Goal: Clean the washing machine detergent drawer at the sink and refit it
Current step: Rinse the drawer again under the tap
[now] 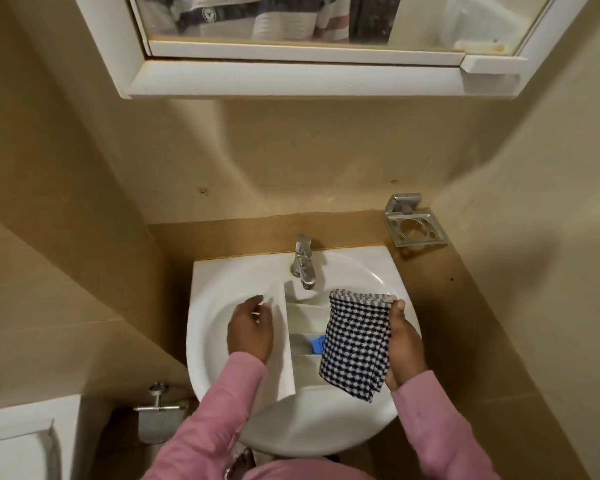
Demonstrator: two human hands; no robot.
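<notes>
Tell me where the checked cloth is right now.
Head view, right of centre: the checked cloth hangs from the right hand over the right part of the detergent drawer in the sink, just below the tap.

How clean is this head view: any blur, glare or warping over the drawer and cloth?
Head view: drawer and checked cloth fairly sharp under dim warm light; small highlights on the tap; wide-angle bends the mirror frame; corners smear.

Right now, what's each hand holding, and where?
Left hand holds the detergent drawer by its front panel; right hand holds the checked cloth by one side edge.
</notes>
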